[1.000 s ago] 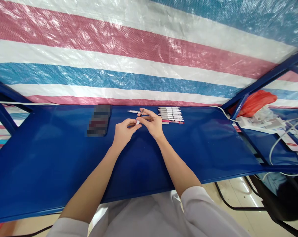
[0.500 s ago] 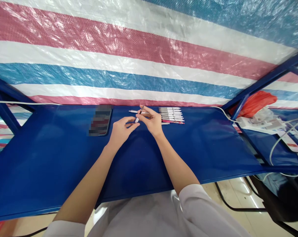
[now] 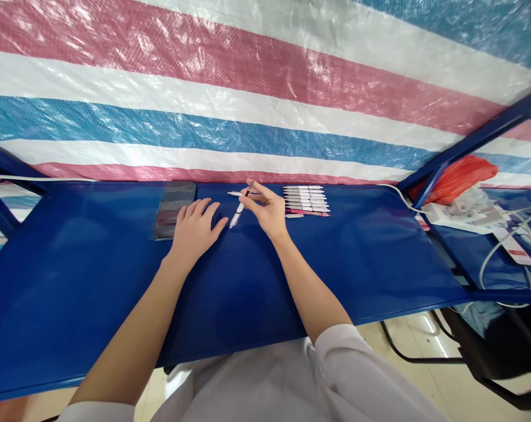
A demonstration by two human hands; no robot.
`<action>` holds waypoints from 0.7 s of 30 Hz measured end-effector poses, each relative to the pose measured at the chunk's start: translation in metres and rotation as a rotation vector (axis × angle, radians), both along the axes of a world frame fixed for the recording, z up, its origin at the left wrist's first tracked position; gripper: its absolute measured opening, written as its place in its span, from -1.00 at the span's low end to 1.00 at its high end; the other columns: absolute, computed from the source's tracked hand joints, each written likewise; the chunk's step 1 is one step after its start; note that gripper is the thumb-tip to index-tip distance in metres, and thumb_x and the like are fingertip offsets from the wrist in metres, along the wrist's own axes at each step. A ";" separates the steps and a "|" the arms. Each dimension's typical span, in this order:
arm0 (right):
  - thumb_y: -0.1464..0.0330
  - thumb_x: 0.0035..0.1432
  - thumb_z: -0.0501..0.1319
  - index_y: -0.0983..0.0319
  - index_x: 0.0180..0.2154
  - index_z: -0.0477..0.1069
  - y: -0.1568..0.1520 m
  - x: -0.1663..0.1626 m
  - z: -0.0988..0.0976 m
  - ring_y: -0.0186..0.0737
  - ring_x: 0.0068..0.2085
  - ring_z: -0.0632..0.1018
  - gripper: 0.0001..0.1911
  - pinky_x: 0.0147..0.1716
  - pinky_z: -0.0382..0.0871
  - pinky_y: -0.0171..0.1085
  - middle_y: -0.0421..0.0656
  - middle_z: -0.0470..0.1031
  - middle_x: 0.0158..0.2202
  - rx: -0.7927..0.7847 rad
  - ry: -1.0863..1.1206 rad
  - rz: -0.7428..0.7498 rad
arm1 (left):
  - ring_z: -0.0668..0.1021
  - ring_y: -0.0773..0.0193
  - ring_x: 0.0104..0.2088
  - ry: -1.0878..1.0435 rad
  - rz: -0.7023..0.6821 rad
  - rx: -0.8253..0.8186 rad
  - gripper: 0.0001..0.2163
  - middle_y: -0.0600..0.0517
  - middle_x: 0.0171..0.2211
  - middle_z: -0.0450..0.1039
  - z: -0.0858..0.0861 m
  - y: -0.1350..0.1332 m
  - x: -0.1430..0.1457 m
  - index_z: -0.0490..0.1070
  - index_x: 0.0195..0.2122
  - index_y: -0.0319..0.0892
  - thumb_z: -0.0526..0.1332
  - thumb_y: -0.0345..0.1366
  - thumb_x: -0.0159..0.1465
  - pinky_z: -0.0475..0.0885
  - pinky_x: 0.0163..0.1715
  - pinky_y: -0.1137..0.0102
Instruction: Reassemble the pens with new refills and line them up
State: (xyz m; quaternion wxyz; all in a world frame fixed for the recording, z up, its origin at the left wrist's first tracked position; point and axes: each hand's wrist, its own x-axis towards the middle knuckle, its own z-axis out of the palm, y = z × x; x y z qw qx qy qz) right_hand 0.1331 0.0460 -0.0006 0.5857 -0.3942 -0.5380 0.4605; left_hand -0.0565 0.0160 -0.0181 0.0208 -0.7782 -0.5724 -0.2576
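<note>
My right hand (image 3: 268,210) pinches a white pen (image 3: 238,215) with a dark section near its upper end; the pen slants down toward the left. My left hand (image 3: 196,227) is open, fingers spread, over the near right edge of a dark phone (image 3: 176,205); whether it touches the phone I cannot tell. Behind the right hand another white pen (image 3: 234,193) lies partly hidden. Just right of that hand, several white pens (image 3: 307,199) lie side by side in a stack of rows, with a pink pen (image 3: 309,212) at their near side.
All this lies on a blue table (image 3: 357,252). Behind it hangs a striped plastic sheet (image 3: 248,140). Blue metal posts (image 3: 472,143) stand at the sides. A white power strip (image 3: 459,218), cables and a red plastic bag (image 3: 465,176) lie at the far right.
My left hand has let go of the pen, opened and moved left to the phone. The right hand still holds the pen, whose white lower part now shows.
</note>
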 end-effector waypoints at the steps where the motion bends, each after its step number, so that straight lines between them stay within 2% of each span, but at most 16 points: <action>1: 0.20 -0.04 0.42 0.08 0.01 0.51 0.000 0.000 0.000 -0.17 -0.15 0.65 -0.49 -0.15 0.61 -0.18 -0.23 0.62 -0.19 0.000 -0.001 -0.003 | 0.41 -0.20 0.17 -0.008 -0.009 0.003 -0.63 -0.27 0.15 0.40 0.002 0.000 0.001 0.44 0.07 -0.18 0.13 -0.13 0.32 0.23 0.16 -0.09; 5: 0.22 -0.03 0.41 0.06 -0.01 0.52 0.000 0.000 0.002 -0.17 -0.14 0.65 -0.52 -0.07 0.58 -0.15 -0.23 0.62 -0.18 0.006 0.003 -0.035 | 0.43 -0.10 0.16 -0.115 -0.120 -0.024 -0.65 -0.20 0.13 0.42 0.013 -0.001 0.007 0.43 0.08 -0.16 0.10 -0.21 0.32 0.27 0.17 0.00; 10: 0.21 -0.03 0.42 0.07 -0.02 0.52 -0.005 0.005 0.009 -0.18 -0.13 0.65 -0.53 -0.02 0.57 -0.13 -0.22 0.62 -0.13 0.016 0.019 -0.052 | 0.51 0.07 0.08 -0.354 -0.252 -0.067 -0.67 -0.08 0.06 0.49 0.028 -0.005 0.030 0.43 0.07 -0.13 0.10 -0.23 0.32 0.37 0.13 0.17; 16: 0.17 -0.04 0.42 0.09 0.01 0.49 -0.014 0.019 0.013 -0.18 -0.14 0.64 -0.48 -0.05 0.59 -0.14 -0.21 0.61 -0.15 -0.036 0.048 -0.082 | 0.59 0.13 -0.18 -0.477 -0.193 -0.066 -0.78 -0.04 -0.17 0.58 0.029 -0.004 0.059 0.54 -0.12 -0.13 0.21 -0.22 0.26 0.48 -0.11 0.28; 21: 0.16 -0.02 0.41 0.11 0.03 0.45 -0.019 0.030 0.004 -0.17 -0.09 0.62 -0.46 -0.11 0.62 -0.18 -0.19 0.58 -0.12 -0.111 0.102 -0.077 | 0.56 0.25 -0.36 -0.540 -0.166 -0.053 -0.81 0.01 -0.32 0.56 0.020 -0.006 0.071 0.57 -0.17 -0.13 0.24 -0.23 0.25 0.46 -0.26 0.39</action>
